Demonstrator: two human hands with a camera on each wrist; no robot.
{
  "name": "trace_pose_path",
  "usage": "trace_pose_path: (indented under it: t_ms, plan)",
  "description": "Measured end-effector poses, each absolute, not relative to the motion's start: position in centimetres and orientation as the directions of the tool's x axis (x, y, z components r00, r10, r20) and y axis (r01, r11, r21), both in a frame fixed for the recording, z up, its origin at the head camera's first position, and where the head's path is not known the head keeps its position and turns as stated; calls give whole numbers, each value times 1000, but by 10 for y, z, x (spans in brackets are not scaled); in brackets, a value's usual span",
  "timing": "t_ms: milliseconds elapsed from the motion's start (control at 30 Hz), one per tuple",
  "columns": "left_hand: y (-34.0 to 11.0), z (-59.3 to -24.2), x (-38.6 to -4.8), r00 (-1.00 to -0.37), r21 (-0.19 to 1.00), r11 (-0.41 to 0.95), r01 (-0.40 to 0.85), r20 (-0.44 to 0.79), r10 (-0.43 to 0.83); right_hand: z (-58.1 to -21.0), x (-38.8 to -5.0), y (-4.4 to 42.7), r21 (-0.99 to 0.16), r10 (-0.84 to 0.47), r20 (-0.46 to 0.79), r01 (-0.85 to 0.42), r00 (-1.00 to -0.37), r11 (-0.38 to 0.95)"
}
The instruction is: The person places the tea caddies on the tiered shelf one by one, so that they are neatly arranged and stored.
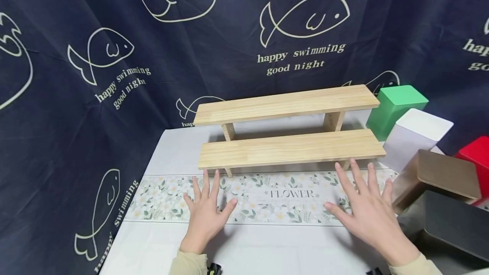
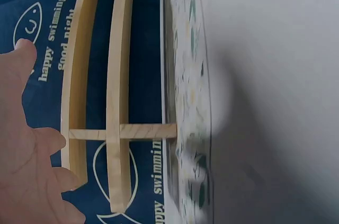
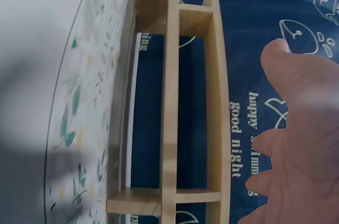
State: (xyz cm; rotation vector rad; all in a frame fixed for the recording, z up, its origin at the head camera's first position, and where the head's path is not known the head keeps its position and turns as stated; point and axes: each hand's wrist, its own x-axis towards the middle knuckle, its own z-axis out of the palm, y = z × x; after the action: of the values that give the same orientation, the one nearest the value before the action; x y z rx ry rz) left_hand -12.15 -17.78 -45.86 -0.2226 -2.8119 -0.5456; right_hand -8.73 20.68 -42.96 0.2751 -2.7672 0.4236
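Note:
Both hands hover palm down over the table with fingers spread, holding nothing. In the head view my left hand (image 1: 206, 213) is over the left part of a floral strip marked FLOWER (image 1: 263, 213). My right hand (image 1: 364, 209) is above the strip's right part. Just beyond the fingertips stands a two-tier wooden shelf (image 1: 290, 150), its upper board set behind and above the lower one. Seen from the left wrist, the shelf (image 2: 119, 102) runs past the left hand (image 2: 26, 144); the right wrist view has the shelf (image 3: 169, 102) beside the right hand (image 3: 302, 134).
Along the right side stand several box-shaped containers: green (image 1: 397, 109), white (image 1: 414, 135), brown (image 1: 439, 177), dark grey (image 1: 454, 224) and red (image 1: 477, 156). A dark blue curtain (image 1: 229, 54) with fish drawings hangs behind and to the left of the white table (image 1: 275, 245).

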Motion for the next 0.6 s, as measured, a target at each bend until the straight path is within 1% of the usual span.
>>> trace_pose_path:
  t_ms: [267,433,600]
  plan:
    - [-190,-449,-138,-971,408,901,148,235,53,-420,-74,202,-297,-160,388,-288,-907,911]
    - [-195,-443,-152,-984,453,884,114,176,37,-416,-68,202,-322,-167,402,-310,-900,895]
    - [-201,-439,-171,-991,508,858,76,132,10,-412,-63,204,-347,-207,456,-388,-866,854]
